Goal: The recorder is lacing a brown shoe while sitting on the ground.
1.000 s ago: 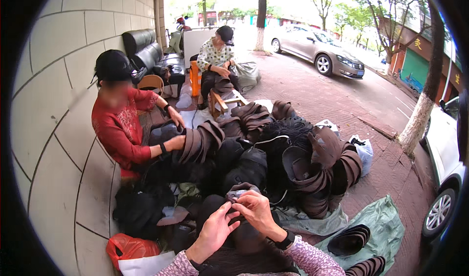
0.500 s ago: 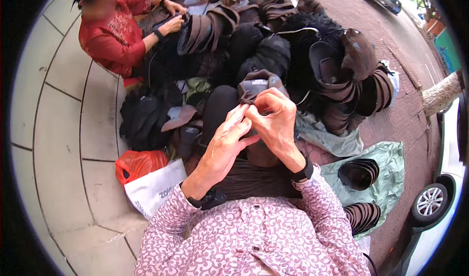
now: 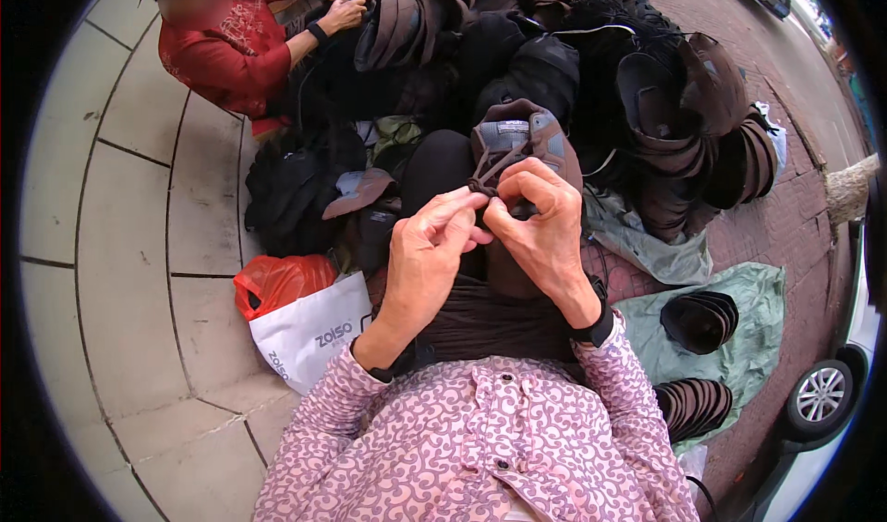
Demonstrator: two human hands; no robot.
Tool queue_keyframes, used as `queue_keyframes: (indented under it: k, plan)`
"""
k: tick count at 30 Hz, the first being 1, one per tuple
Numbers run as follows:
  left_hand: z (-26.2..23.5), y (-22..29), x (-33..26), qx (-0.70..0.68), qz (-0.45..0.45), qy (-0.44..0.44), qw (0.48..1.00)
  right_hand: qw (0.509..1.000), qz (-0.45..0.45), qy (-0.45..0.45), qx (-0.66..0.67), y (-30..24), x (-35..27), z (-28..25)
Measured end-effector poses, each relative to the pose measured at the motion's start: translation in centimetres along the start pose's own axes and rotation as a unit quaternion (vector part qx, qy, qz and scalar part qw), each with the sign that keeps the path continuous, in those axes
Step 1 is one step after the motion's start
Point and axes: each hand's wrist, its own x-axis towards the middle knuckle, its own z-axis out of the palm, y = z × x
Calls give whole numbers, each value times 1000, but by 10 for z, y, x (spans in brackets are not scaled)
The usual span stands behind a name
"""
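A grey-brown shoe upper [image 3: 545, 143] rests across my lap with its tongue and label facing up. Brown shoelace [image 3: 488, 186] runs through its front and bunches into a small loop or knot at my fingertips. My left hand [image 3: 432, 256] holds that bunch from the left, thumb and fingers closed together at the tips. From the other side my right hand [image 3: 543, 236] pinches the lace between thumb and forefinger, its other fingers curled. The exact path of the lace between the fingertips is hidden. Below the hands, a bundle of dark brown laces [image 3: 480, 323] lies over my lap.
Piles of dark shoe uppers [image 3: 665, 106] surround me ahead and right. Stacked uppers [image 3: 699, 321] lie on a green sheet [image 3: 753, 337]. A white bag [image 3: 319, 323] and red plastic bag [image 3: 286, 284] stand at left. A person in red [image 3: 226, 42] works at far left.
The view has shifted, so the surroundings sit further right and higher. My hands have moved slightly down from the upper's tongue, which shows more; both stay at the lace.
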Motion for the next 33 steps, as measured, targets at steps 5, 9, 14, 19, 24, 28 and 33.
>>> queue_keyframes:
  k: [5, 9, 14, 19, 24, 28, 33]
  plan:
    - [1, -13, 10, 180, 172, 88, 964, 1000, -24, -14, 8, 7, -1, 4]
    - [3, -13, 16, 91, 107, 69, 988, 1000, 7, -26, 11, 10, -3, 2]
    - [3, -14, 23, 17, 63, 108, 992, 999, 2, -33, -12, 12, -3, 2]
    - [11, -5, 23, 69, 103, 139, 982, 999, 38, -25, 28, 10, -1, 2]
    - [-1, -5, 25, -130, 5, 110, 985, 999, -21, -30, 5, 5, 1, 2]
    - [10, 2, 16, 5, 83, 160, 984, 999, -12, -33, 14, 6, 2, 2]
    - [6, 5, 12, 113, 102, 150, 977, 996, -11, -91, 10, 11, 6, -8]
